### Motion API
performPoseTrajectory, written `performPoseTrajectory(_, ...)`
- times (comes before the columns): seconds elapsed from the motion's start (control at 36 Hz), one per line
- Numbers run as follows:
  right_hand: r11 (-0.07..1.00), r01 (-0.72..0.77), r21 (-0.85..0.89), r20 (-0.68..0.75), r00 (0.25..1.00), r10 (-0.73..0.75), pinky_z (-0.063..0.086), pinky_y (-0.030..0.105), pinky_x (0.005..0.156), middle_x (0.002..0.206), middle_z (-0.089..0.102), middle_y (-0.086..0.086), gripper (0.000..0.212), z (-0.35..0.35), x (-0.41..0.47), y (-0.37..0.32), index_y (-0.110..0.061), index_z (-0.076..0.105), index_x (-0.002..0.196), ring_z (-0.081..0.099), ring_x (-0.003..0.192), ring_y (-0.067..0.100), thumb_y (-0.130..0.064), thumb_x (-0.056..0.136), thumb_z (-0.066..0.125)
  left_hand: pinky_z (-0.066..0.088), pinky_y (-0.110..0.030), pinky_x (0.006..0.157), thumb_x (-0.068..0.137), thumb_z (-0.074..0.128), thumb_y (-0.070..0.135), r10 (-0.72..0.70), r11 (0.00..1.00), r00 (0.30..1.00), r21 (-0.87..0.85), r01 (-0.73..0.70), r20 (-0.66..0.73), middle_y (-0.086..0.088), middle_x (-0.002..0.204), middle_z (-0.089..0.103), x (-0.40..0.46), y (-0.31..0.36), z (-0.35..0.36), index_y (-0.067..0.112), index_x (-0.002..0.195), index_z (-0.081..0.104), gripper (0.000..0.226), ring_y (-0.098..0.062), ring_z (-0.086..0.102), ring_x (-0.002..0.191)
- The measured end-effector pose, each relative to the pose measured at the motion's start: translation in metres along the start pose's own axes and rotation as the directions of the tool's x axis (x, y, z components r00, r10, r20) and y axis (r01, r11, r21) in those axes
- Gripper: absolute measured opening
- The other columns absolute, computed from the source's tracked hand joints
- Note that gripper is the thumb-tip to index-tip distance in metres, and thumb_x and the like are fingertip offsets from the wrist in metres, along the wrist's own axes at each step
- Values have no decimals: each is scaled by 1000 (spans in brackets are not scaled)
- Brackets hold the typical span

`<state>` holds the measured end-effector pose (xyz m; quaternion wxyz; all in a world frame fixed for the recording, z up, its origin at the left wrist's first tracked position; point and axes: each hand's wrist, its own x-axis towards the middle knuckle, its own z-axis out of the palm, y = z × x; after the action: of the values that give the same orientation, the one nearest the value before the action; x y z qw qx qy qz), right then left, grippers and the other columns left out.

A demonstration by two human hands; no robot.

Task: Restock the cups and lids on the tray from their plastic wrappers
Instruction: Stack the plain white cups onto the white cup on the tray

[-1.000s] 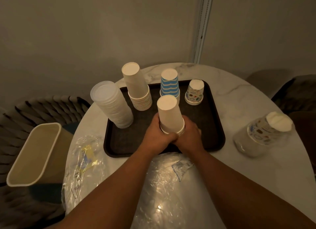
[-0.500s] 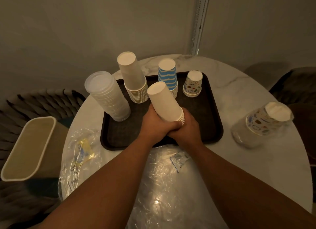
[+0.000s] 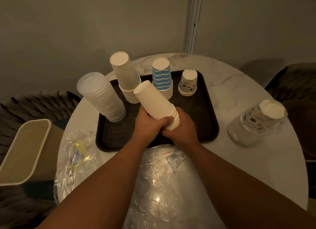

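I have both hands on the white stack [image 3: 156, 103], tilted over the tray [image 3: 210, 124]: left hand [image 3: 150, 124] wrapped round its lower part, right hand [image 3: 183, 128] cupping the rim end. Paper cups are light and crush easily (nested ones also slide apart), so I'd judge the rim rings the firmest hold. Its match [image 3: 127, 76] stands just behind; wrapped cups [image 3: 258, 119] wait on the counter [image 3: 239, 85].

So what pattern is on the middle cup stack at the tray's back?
Blue and white wavy stripes, seen in the head view.
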<state>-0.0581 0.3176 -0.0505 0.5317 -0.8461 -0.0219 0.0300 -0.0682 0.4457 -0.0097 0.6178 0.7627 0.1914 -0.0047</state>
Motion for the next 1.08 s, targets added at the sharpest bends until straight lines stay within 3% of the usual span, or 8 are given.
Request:
performPoseTrajectory(0.17, 1000, -8, 9, 8, 1000, 8, 55, 31, 77, 101, 68, -9, 59, -1, -1, 1, -29, 58, 110, 64, 90, 6, -34, 60, 88, 50, -41, 99, 62, 91, 24, 47, 998, 998, 33, -46, -46, 5, 124, 58, 3, 5, -3, 28, 129, 42, 84, -14, 57, 114)
performPoseTrajectory(0.28, 1000, -10, 9, 12, 1000, 10, 45, 7, 67, 97, 65, -14, 63, -4, -1, -4, -26, 57, 111, 60, 82, -7, -39, 59, 91, 50, -35, 97, 63, 91, 26, 135, 990, 984, 65, -128, -115, 10, 121, 57, 3, 20, -6, 32, 124, 39, 81, -12, 57, 113)
performPoseTrajectory(0.33, 1000, -9, 6, 3, 1000, 9, 43, 4, 66, 97, 63, -15, 67, -6, -1, -4, -25, 57, 114, 58, 80, -8, -37, 59, 92, 51, -32, 96, 63, 91, 26, 186, 980, 972, 94, -174, -142, 12, 118, 56, 2, 29, -8, 32, 124, 38, 81, -9, 57, 111)
performPoseTrajectory(0.47, 999, -52, -1, 1, 999, 52, 47, 23, 80, 112, 61, -11, 80, -3, -1, -3, -28, 52, 123, 59, 99, 8, -42, 55, 93, 53, -32, 93, 59, 92, 32, 286, 956, 922, 139, -257, -263, 11, 120, 59, -1, 53, -21, 28, 128, 42, 85, -11, 60, 111)
performPoseTrajectory(0.61, 997, -74, -17, 8, 997, 74, 43, 24, 88, 122, 59, -4, 87, -3, 0, -7, -22, 49, 129, 51, 102, 6, -37, 56, 93, 44, -8, 79, 60, 91, 35, 381, 925, 809, 176, -337, -448, 14, 109, 57, 9, 96, -35, 23, 122, 43, 80, 0, 56, 96)
performPoseTrajectory(0.78, 996, -91, -21, 29, 995, 91, 45, 33, 99, 134, 56, 1, 91, -2, 0, -10, -21, 44, 136, 54, 120, 20, -36, 61, 91, 45, -22, 84, 64, 86, 32, 415, 907, 675, 221, -358, -610, -1, 120, 57, 46, 134, -44, 11, 131, 43, 83, -15, 57, 103)
performPoseTrajectory(0.94, 995, -98, -2, 23, 995, 98, 45, 31, 95, 132, 56, -1, 92, -1, 1, -8, -23, 44, 135, 53, 113, 13, -38, 59, 92, 42, -35, 103, 70, 82, 26, 355, 935, 693, 245, -257, -627, -12, 138, 45, 73, 128, -36, 8, 145, 30, 93, -27, 48, 122)
performPoseTrajectory(1.08, 995, -102, -1, 26, 994, 102, 48, 35, 97, 132, 56, -2, 92, 0, 1, -6, -26, 43, 136, 54, 116, 15, -41, 59, 92, 36, -26, 99, 75, 81, 24, 271, 962, 740, 200, -186, -615, -10, 141, 42, 82, 121, -28, 10, 147, 27, 91, -25, 45, 125)
